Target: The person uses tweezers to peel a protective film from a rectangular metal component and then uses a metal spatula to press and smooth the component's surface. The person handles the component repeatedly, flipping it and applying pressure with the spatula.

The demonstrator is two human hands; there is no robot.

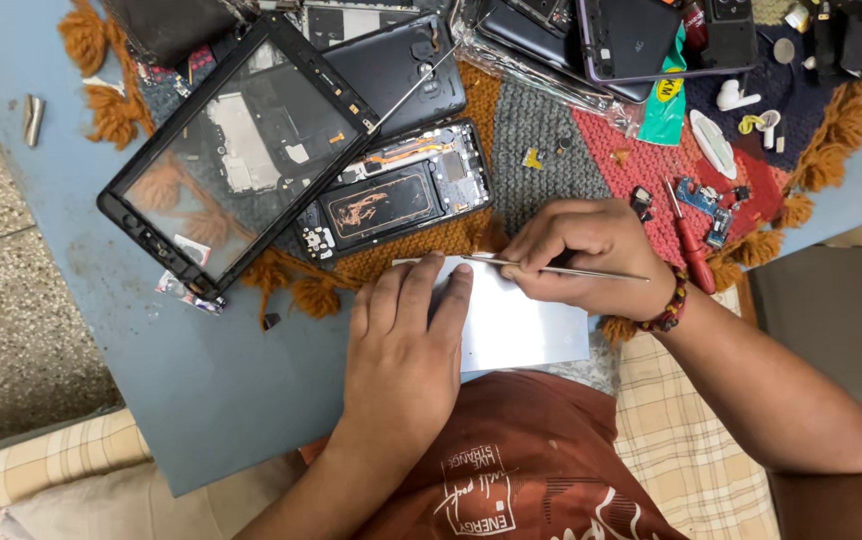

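Pressing my left hand (403,345) flat on the pale grey rectangular panel (516,322) at the blue table's (201,370) near edge, I pinched thin metal tweezers (561,269) in my right hand (583,248).

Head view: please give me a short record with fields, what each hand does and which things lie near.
left hand: lies flat on a silver flat panel, holding it down
right hand: grips thin metal tweezers, tips at the panel's upper edge
wrist: beaded bracelet
behind the hands: opened phone, black screen frame, red screwdriver
surface: knitted mat on a blue table
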